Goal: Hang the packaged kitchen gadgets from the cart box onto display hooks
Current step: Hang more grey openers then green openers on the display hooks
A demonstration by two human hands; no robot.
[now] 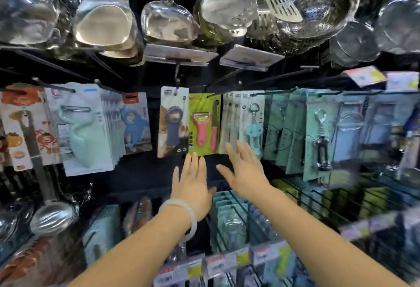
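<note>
**Both hands empty beneath the peeler card**

The left hand (pixel 193 180) and right hand (pixel 244 171) reach up with fingers straight and spread, holding nothing. Just above them hangs the lime-green card with a pink peeler and knife (pixel 204 124), its long axis vertical, on a black display hook (pixel 212 94). The left fingertips (pixel 192 157) sit at the card's bottom edge, so that hand looks nearer; the right lies below the neighbouring white cards with a teal corkscrew (pixel 251 125). The cart box is out of view.
</note>
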